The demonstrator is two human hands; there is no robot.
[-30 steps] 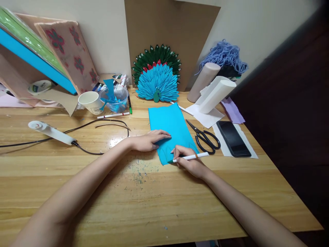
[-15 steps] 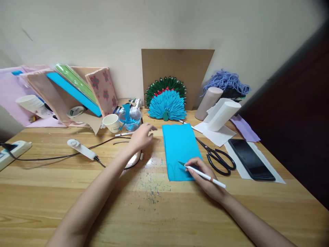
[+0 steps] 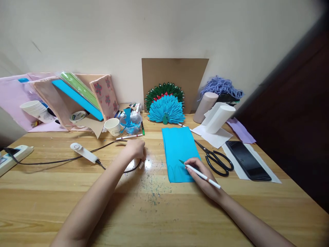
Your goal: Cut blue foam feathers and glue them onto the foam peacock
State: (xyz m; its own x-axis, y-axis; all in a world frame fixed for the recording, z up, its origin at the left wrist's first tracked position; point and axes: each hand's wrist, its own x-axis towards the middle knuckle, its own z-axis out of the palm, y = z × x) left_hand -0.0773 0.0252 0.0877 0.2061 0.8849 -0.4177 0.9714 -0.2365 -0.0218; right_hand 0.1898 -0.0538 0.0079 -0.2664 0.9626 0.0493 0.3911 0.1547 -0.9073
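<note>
Right hand: one (image 3: 202,169), right of centre, thumb and fingers clamped on one white marker (image 3: 205,177), its green tip over the paper; contact cannot be told
Left hand: one (image 3: 135,148), left of centre, fingers curled down beside a black cable (image 3: 133,169); whether they grip it cannot be told
Blue paper: one piece (image 3: 180,147), flat at the centre, at least two curved outlines at its lower left
Scissors: one pair (image 3: 218,163), just right of the paper
Phone: one (image 3: 248,161), lower right, on white paper
Loose pens: two white ones, one (image 3: 129,137) above the left hand, one (image 3: 190,129) behind the paper
Peacock figure: one (image 3: 166,111), upper centre, before one brown board (image 3: 180,70)
Rolls: two, upper right, one white (image 3: 221,120), one greyish (image 3: 205,108)
</note>
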